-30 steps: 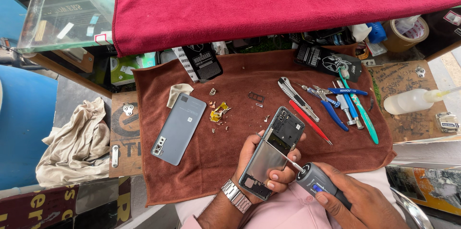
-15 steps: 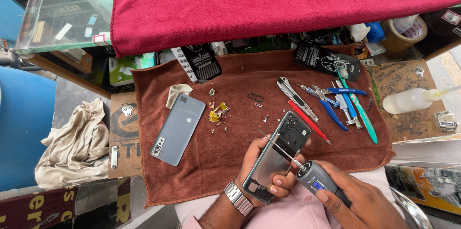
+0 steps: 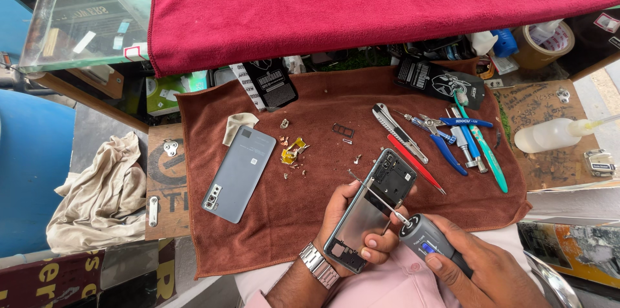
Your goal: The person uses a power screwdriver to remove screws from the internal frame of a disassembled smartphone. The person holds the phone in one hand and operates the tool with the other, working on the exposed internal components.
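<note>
Opened phone (image 3: 373, 210) now tilted a little more upright in left hand (image 3: 352, 217); electric screwdriver (image 3: 431, 246) in right hand (image 3: 481, 276) drawn slightly lower and rightward.

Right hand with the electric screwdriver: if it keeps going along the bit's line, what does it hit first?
The right hand aims the electric screwdriver up-left; its bit would first meet the opened phone held in the left hand, apparently already at or near contact.

A phone repair stall — a brown cloth (image 3: 336, 217) over the bench, scattered pliers (image 3: 439, 137), tweezers (image 3: 416, 163), a detached phone back cover (image 3: 239, 172), a glass display counter (image 3: 84, 11).
</note>
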